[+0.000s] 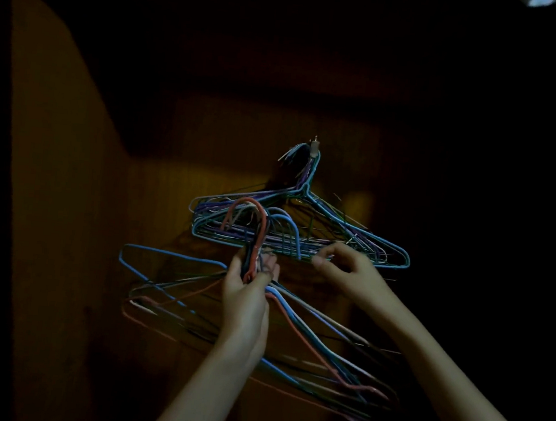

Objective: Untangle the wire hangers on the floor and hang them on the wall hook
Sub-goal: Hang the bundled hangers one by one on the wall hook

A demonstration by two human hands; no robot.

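Mostly the scene is dark; the wooden wall (175, 200) barely shows, and the wall hook (315, 143) is a faint glint. A bunch of wire hangers (302, 226) hangs from it, too overlapped to count. The left hand (248, 289) grips the necks of a second bunch (305, 335), likewise uncountable, held below. The right hand (342, 267), fingers curled, pinches the hanging bunch's lower bar.

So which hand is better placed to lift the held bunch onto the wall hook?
Left, probably. The left hand already grips the held bunch by its necks, below the wall hook. The right hand only touches the hung hangers.
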